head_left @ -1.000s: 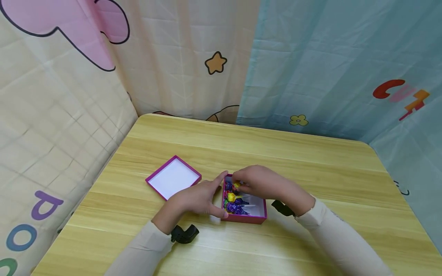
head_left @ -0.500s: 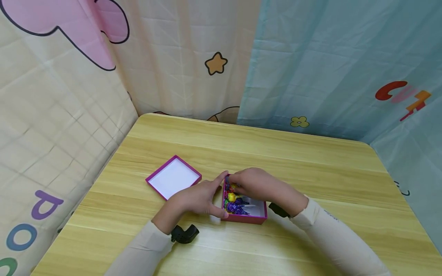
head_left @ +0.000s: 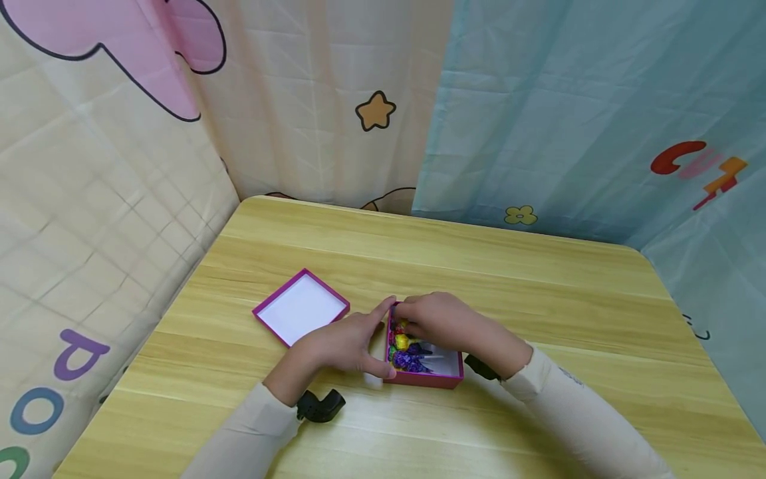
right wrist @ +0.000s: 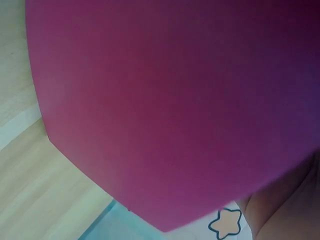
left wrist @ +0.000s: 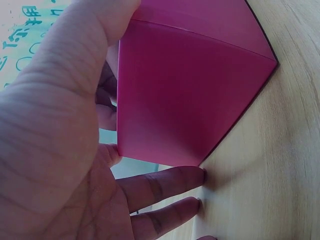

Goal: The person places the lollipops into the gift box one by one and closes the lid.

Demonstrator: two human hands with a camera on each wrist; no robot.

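Note:
A magenta box with a white inside lies on the table, several lollipops in purple, yellow and green wrappers along its left side. My left hand grips the box's left end, thumb at the near corner and index finger at the far one. In the left wrist view the box wall stands between thumb and index finger, the other fingers stretched down toward the table. My right hand reaches into the box's far left corner, bent fingertips among the lollipops and partly hidden. In the right wrist view, a box wall covers the fingers.
A magenta-rimmed lid, white inside up, lies left of the box, just behind my left hand. The wooden table ends at a printed curtain at the back. Black wrist cameras hang below both wrists.
My right hand has moved slightly left and deeper into the box's far left corner, covering the purple lollipop there. My left hand, the box and the lid stay in place.

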